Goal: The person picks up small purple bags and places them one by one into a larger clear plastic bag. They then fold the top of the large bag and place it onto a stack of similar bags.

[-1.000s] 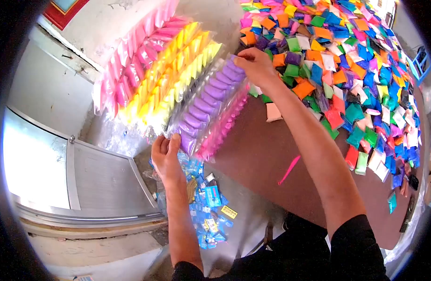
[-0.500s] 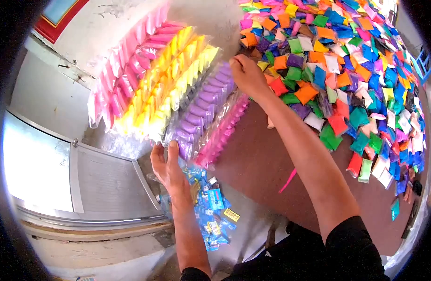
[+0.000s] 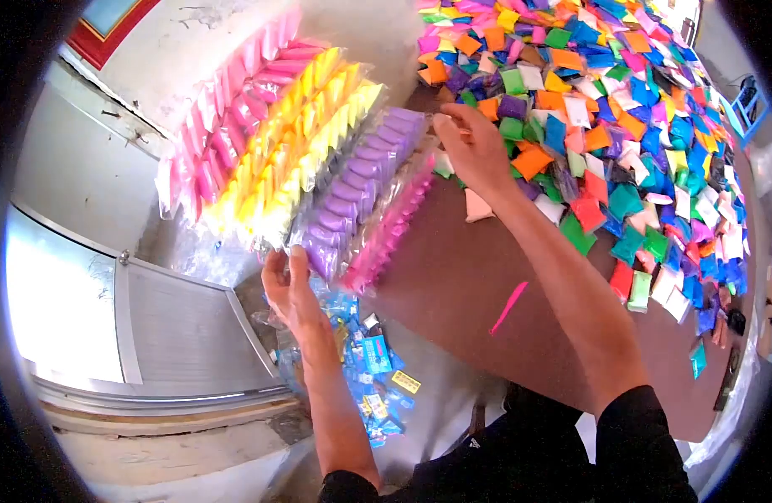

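Note:
Rows of clear-wrapped packets lie side by side at the upper left of the table: pink (image 3: 235, 109), yellow (image 3: 281, 151), purple (image 3: 352, 189) and magenta (image 3: 394, 222). At the near end of the purple row is my left hand (image 3: 290, 285), thumb and fingers apart, its fingertips by the plastic. My right hand (image 3: 470, 142) is at the far end of the purple and magenta rows, fingers bent and parted, beside the plastic edge. A peach packet (image 3: 478, 206) lies below my right wrist.
A large heap of colourful packets (image 3: 587, 109) covers the table's far and right side. A pink tool (image 3: 509, 308) lies on the brown tabletop (image 3: 453, 285). Blue packages (image 3: 373, 356) are on the floor below. A metal-framed door panel (image 3: 193, 323) is at left.
My right hand has shifted slightly right and its fingers have loosened. The peach packet shows more. My left hand has moved a little to the left and down.

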{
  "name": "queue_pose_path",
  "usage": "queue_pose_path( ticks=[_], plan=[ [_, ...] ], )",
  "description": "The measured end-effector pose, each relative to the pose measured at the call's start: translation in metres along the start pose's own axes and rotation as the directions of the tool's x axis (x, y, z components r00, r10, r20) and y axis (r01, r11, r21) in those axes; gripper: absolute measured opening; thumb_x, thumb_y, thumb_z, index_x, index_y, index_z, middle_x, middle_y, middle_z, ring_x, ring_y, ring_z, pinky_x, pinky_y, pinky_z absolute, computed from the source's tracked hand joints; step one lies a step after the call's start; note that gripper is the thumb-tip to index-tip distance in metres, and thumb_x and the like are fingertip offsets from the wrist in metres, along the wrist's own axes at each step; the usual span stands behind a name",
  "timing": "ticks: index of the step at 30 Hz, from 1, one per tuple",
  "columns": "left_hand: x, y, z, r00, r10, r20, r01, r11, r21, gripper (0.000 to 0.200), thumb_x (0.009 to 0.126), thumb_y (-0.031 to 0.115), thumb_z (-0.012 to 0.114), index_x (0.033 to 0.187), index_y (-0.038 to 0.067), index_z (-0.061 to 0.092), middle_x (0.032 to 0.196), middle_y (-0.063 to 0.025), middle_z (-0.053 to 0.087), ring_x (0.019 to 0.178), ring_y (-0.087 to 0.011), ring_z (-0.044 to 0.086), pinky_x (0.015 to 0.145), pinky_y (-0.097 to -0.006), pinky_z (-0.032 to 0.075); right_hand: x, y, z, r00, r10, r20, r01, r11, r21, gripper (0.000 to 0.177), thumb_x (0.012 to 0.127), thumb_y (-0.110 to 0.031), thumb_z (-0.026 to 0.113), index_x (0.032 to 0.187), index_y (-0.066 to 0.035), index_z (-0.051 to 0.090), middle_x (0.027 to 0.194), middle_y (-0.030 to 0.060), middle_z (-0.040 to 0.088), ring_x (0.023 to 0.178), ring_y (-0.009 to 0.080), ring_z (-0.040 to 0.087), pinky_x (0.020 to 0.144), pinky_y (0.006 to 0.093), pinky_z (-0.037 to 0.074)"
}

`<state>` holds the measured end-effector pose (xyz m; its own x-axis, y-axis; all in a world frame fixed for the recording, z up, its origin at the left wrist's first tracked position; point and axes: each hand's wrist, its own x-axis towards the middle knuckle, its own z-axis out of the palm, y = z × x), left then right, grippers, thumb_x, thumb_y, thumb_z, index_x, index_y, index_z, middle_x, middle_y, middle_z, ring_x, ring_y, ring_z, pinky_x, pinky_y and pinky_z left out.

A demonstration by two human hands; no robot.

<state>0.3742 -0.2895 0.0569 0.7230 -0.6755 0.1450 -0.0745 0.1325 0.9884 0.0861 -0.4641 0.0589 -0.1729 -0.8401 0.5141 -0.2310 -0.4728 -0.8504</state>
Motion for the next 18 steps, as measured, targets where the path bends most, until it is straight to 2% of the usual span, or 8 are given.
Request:
queue_pose_path(
  ticks=[1, 4, 5, 8, 9, 11, 16, 18],
  plan=[
    [-0.004, 0.000, -0.003, 1.000, -0.008, 0.004, 0.008, 1.000, -0.005, 0.070, 0.100, 0.023, 0.085, 0.152, -0.009, 0.053, 0.145, -0.0177, 0.061, 0.132, -0.0248, 0.060, 0.110, -0.0373, 0.052, -0.009, -0.006, -0.016, 0.998, 0.028, 0.047, -0.029, 1.000, 0.012, 0.045, 0.106, -0.037, 0.068, 0.128, 0.002, 0.071, 0.127, 0.0209, 0.073, 0.119, 0.0388, 0.071, 0.106, 0.0454, 0.054],
    [-0.026, -0.002, -0.018, 0.991, 0.134, -0.017, -0.132, 0.987, 0.088, 0.066, 0.102, 0.026, 0.084, 0.150, -0.008, 0.055, 0.140, -0.0152, 0.062, 0.126, -0.0234, 0.061, 0.105, -0.0385, 0.054, -0.063, -0.038, -0.078, 0.990, 0.059, 0.127, -0.053, 0.997, -0.048, 0.037, 0.105, -0.028, 0.069, 0.127, 0.001, 0.072, 0.125, 0.0202, 0.074, 0.115, 0.0358, 0.073, 0.100, 0.0438, 0.058],
    [-0.036, -0.004, -0.023, 0.963, 0.269, 0.009, -0.264, 0.938, 0.223, 0.061, 0.101, 0.024, 0.083, 0.149, -0.006, 0.058, 0.142, -0.0158, 0.064, 0.128, -0.0253, 0.062, 0.107, -0.0400, 0.053, -0.081, -0.040, -0.093, 0.988, 0.070, 0.136, -0.058, 0.995, -0.087, 0.033, 0.105, -0.024, 0.070, 0.126, 0.000, 0.072, 0.124, 0.0195, 0.075, 0.114, 0.0337, 0.074, 0.096, 0.0426, 0.059],
    [-0.063, -0.007, -0.028, 0.767, 0.612, 0.190, -0.607, 0.597, 0.525, 0.055, 0.096, 0.014, 0.086, 0.145, 0.002, 0.066, 0.148, -0.0178, 0.067, 0.134, -0.0343, 0.063, 0.112, -0.0470, 0.050, -0.133, -0.047, -0.137, 0.981, 0.073, 0.181, -0.032, 0.976, -0.215, 0.027, 0.104, -0.018, 0.071, 0.125, -0.001, 0.073, 0.121, 0.0183, 0.075, 0.111, 0.0313, 0.075, 0.092, 0.0411, 0.061],
    [-0.067, -0.006, -0.028, 0.768, 0.613, 0.186, -0.606, 0.601, 0.522, 0.055, 0.096, 0.014, 0.086, 0.145, 0.002, 0.066, 0.148, -0.0178, 0.067, 0.134, -0.0343, 0.063, 0.112, -0.0470, 0.050, -0.148, -0.050, -0.151, 0.975, 0.059, 0.216, 0.007, 0.956, -0.293, 0.026, 0.103, -0.016, 0.072, 0.124, -0.002, 0.073, 0.119, 0.0177, 0.076, 0.109, 0.0309, 0.075, 0.090, 0.0406, 0.061],
    [-0.072, 0.000, -0.027, 0.610, 0.692, 0.386, -0.744, 0.332, 0.580, 0.056, 0.093, 0.015, 0.088, 0.142, 0.002, 0.065, 0.151, -0.0187, 0.064, 0.137, -0.0384, 0.060, 0.111, -0.0494, 0.052, -0.183, -0.055, -0.176, 0.975, 0.087, 0.205, -0.024, 0.956, -0.292, 0.024, 0.102, -0.012, 0.072, 0.123, -0.001, 0.073, 0.119, 0.0180, 0.076, 0.109, 0.0324, 0.076, 0.091, 0.0411, 0.061],
    [-0.050, -0.003, -0.016, 0.585, 0.703, 0.405, -0.775, 0.338, 0.534, 0.033, 0.094, 0.007, 0.083, 0.126, 0.006, 0.075, 0.145, -0.0159, 0.066, 0.129, -0.0417, 0.063, 0.104, -0.0519, 0.055, -0.264, -0.063, -0.241, 0.979, 0.163, 0.121, -0.104, 0.914, -0.392, 0.022, 0.099, -0.005, 0.073, 0.120, -0.001, 0.074, 0.119, 0.0191, 0.076, 0.110, 0.0351, 0.077, 0.094, 0.0427, 0.061],
    [-0.042, -0.007, -0.017, 0.571, 0.705, 0.420, -0.787, 0.326, 0.524, 0.034, 0.094, 0.007, 0.082, 0.127, 0.007, 0.075, 0.143, -0.0160, 0.067, 0.127, -0.0417, 0.064, 0.104, -0.0519, 0.055, -0.292, -0.077, -0.267, 0.978, 0.202, 0.055, -0.154, 0.870, -0.469, 0.019, 0.100, -0.003, 0.072, 0.118, 0.001, 0.075, 0.119, 0.0202, 0.076, 0.111, 0.0360, 0.076, 0.095, 0.0426, 0.061]
  ],
)
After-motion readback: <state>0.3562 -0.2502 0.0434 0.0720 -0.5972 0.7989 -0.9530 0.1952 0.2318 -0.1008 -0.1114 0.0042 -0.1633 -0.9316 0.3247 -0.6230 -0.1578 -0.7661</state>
